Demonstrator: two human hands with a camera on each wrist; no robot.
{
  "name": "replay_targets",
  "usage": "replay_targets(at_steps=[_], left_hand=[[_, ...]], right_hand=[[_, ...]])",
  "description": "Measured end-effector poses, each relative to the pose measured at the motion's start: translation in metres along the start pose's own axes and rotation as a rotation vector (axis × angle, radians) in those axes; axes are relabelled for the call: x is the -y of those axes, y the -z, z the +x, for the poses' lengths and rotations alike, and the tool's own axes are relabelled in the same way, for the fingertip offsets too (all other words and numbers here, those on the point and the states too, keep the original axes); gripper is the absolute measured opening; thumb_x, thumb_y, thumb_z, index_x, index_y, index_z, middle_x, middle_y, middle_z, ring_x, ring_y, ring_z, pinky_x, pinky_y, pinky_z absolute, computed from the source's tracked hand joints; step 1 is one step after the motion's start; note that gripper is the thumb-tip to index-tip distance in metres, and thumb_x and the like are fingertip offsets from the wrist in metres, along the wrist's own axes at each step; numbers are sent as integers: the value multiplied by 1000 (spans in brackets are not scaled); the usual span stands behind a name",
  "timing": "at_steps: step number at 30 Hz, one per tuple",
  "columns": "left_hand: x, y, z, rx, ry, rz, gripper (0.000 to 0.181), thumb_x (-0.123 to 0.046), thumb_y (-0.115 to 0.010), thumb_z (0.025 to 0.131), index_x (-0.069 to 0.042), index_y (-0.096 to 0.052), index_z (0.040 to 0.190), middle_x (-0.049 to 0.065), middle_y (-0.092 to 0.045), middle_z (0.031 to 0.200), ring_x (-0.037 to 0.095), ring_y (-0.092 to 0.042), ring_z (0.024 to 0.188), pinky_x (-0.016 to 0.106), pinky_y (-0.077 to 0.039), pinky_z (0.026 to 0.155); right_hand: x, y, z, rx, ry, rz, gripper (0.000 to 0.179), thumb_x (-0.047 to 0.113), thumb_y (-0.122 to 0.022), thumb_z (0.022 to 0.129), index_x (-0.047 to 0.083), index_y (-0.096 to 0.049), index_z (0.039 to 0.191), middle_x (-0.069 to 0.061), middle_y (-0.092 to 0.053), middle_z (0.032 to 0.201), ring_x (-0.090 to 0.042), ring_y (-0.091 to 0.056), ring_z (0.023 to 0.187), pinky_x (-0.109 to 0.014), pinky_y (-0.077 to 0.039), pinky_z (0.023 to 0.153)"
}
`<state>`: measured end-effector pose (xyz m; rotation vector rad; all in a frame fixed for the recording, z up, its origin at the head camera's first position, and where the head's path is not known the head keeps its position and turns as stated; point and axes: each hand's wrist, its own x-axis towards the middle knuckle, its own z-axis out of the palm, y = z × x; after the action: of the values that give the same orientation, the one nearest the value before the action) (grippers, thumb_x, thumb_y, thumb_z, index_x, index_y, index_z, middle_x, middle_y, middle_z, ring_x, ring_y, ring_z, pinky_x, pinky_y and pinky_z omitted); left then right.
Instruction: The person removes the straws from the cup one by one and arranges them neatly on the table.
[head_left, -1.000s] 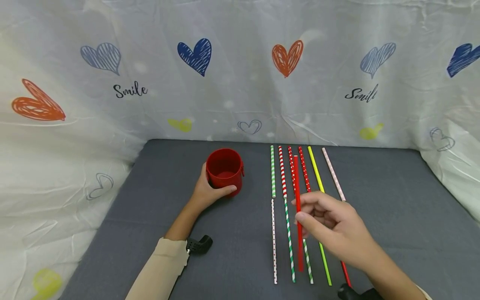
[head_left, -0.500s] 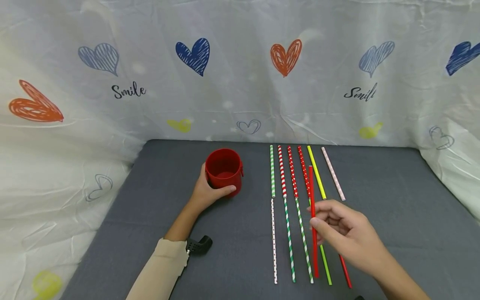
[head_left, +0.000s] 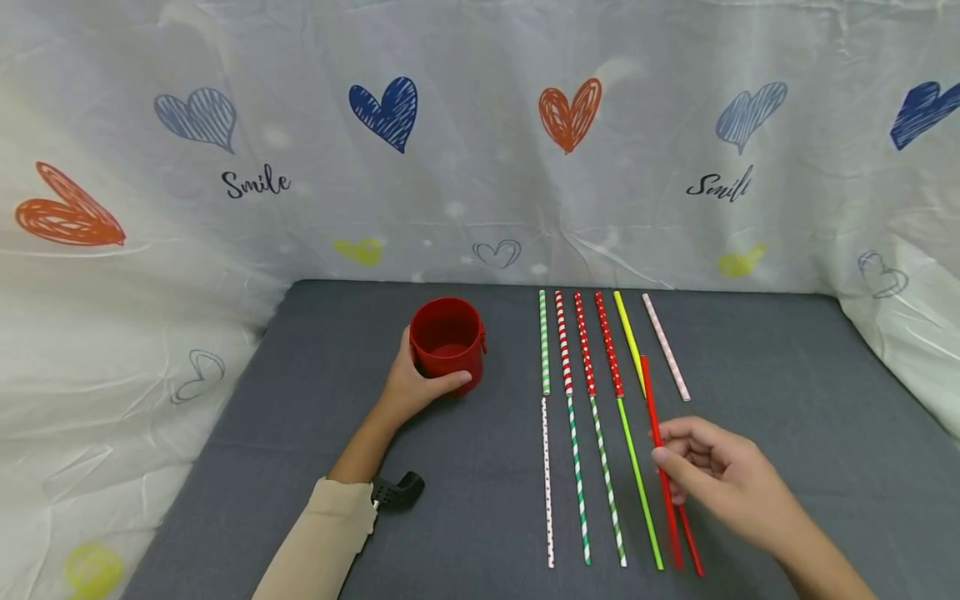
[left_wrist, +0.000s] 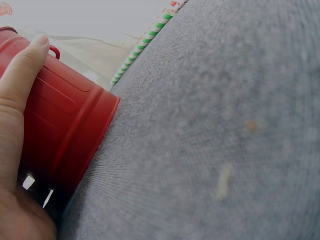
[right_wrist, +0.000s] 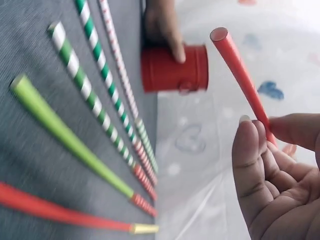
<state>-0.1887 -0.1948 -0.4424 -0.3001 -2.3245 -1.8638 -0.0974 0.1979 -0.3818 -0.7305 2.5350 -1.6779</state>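
Note:
My left hand [head_left: 420, 379] grips a small red bucket [head_left: 448, 333] that stands on the dark grey cloth, thumb across its front. In the left wrist view the thumb lies along the ribbed side of the bucket [left_wrist: 65, 105]. My right hand [head_left: 727, 483] pinches a plain red straw [head_left: 652, 404] between thumb and fingers, above the right end of the laid-out straws. Its hollow end shows in the right wrist view, where the straw [right_wrist: 240, 75] is raised over the cloth. Below the hand, another red straw [head_left: 692, 542] lies partly hidden.
Two rows of straws lie on the cloth. The far row has green-striped [head_left: 544, 342], red-striped [head_left: 563, 342], red dotted [head_left: 584, 346], yellow [head_left: 627, 325] and pale pink [head_left: 666, 346] ones. Nearer lie dotted white [head_left: 548, 483], green-striped [head_left: 579, 479] and lime [head_left: 639, 483] straws. A printed curtain [head_left: 465, 200] hangs behind.
My right hand has moved right and toward me with the red straw, passing over the lime straw, which now shows fully. The left hand and bucket have stayed put.

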Motion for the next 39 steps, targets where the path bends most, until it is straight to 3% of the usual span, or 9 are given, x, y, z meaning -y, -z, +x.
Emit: replay_targets(at_steps=[11,19,24,31,39], left_hand=[[4,1,2,6,-19,-24,93,-4,-85,77,-1,-27,150,21,-41,147,40,-40,131,52,-50,94],[2,1,1,9,-12,-10,94,-4,-84,78,0,-26,151,23,-40,147,43,-40,131,54,-49,95],[0,1,1,6,-19,-11,94,-3,-84,77,1,-26,150,25,-39,147,44,-40,131,55,-48,95],[1,1,2,-5,-35,-25,93,-2,-85,76,1,-27,149,23,-41,146,42,-40,131,53,-49,94],[2,1,1,-1,-32,-22,94,-3,-85,76,1,-27,150,24,-41,146,45,-39,132,53,-49,94]], right_hand=[[-25,20,-13,55,-201,-35,19,-1,-62,97,-11,-57,112,-5,-59,74,-19,-58,56,-35,-53,50],[-45,33,-16,120,-402,-167,20,12,-66,98,-6,-62,107,-2,-59,69,-16,-58,55,-34,-54,51],[-53,38,-18,174,-484,-219,20,17,-68,97,-2,-62,101,-4,-60,67,-15,-59,55,-33,-55,51],[-61,42,-18,206,-530,-254,19,18,-68,97,2,-61,94,-5,-59,65,-16,-59,53,-33,-54,49],[-68,40,-19,169,-590,-397,17,16,-69,95,7,-59,84,-2,-55,58,-17,-56,48,-31,-52,45]])
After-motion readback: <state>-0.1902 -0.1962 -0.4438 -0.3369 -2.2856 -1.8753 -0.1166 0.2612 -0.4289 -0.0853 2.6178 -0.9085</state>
